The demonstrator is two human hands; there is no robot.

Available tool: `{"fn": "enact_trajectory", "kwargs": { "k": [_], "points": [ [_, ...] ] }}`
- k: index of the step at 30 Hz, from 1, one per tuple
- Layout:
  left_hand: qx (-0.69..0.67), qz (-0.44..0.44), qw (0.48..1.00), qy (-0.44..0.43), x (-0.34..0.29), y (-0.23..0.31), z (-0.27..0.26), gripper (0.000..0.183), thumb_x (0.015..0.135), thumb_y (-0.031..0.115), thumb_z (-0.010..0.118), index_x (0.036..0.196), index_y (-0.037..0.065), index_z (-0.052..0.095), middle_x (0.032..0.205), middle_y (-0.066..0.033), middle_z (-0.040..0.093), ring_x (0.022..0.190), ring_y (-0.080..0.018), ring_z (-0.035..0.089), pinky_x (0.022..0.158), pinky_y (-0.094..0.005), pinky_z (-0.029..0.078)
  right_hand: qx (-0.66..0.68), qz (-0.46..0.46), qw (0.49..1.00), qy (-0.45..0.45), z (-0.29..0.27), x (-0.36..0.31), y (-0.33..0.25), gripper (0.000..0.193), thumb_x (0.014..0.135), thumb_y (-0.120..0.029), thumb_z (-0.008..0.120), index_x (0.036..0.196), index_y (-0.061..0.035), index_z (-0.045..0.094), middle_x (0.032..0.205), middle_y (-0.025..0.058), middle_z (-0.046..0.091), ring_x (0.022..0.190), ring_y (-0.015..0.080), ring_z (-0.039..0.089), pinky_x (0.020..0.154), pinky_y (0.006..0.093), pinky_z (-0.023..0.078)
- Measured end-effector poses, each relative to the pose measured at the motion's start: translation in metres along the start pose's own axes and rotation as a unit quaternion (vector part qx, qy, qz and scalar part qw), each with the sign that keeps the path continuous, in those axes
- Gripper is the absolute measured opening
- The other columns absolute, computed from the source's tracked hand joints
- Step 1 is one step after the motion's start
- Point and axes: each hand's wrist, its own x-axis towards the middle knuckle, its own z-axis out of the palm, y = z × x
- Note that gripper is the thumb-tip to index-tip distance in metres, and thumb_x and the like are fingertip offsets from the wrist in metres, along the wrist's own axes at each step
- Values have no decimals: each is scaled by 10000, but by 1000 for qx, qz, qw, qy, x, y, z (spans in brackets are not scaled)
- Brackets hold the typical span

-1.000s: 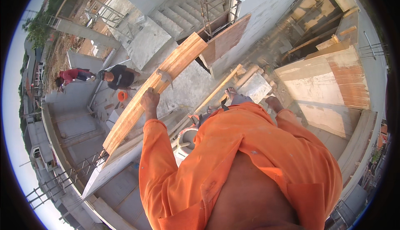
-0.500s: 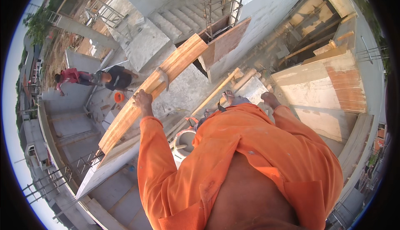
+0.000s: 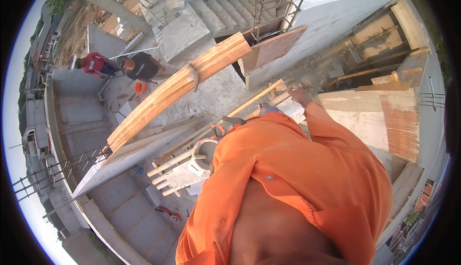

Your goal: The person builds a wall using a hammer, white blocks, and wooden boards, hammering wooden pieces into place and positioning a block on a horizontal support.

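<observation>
Long orange-brown wooden planks (image 3: pixel 163 97) lie stacked on edge-like supports, slanting across the gap at my left front. A curved grey piece, perhaps a clamp or hammer head (image 3: pixel 193 76), sits across them. Out to my right front, my right hand (image 3: pixel 299 95) is stretched over the light round poles (image 3: pixel 282 97) near my foot. Its fingers are too small and shaded to show whether they grip anything. My left hand has dropped out of sight behind the orange shirt (image 3: pixel 269 145). A bucket of grey mix (image 3: pixel 206 150) stands at my left side.
Below at the left, two people work near an orange bucket (image 3: pixel 139 87). Upright rebar (image 3: pixel 257 10) rises ahead beside concrete steps (image 3: pixel 216 15). Formwork boards (image 3: pixel 398 116) stand at the right. Poles jut out (image 3: pixel 168 169) beneath my left side, over a drop.
My left hand has let go of the planks and left the view. My right hand has reached forward and up toward the poles. My body and view have shifted.
</observation>
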Motion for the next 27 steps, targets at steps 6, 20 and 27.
{"fn": "enact_trajectory", "kwargs": {
  "k": [6,20,27],
  "points": [
    [128,56,990,-16,-33,14,-14,291,768,295,587,902,58,691,929,-160,675,909,-307,637,779,-373,495,4,-40,996,73,-71,95,-111,611,786,-243,610,1334,-54,419,1002,162,620,766,239,627,701,350,490],
    [-443,-319,805,234,-123,125,19,307,713,237,574,869,-7,674,927,-224,652,898,-365,630,803,-415,488,39,2,993,114,-96,280,-103,612,787,-303,616,1288,-19,407,1001,104,552,847,266,626,647,471,439],
    [-507,-418,748,93,-161,200,129,340,726,234,526,907,-10,680,1000,-244,631,974,-396,601,844,-427,483,-49,87,995,-16,-109,262,-128,765,754,-174,649,1350,63,231,1238,221,454,975,328,557,638,403,543]
  ]
}}
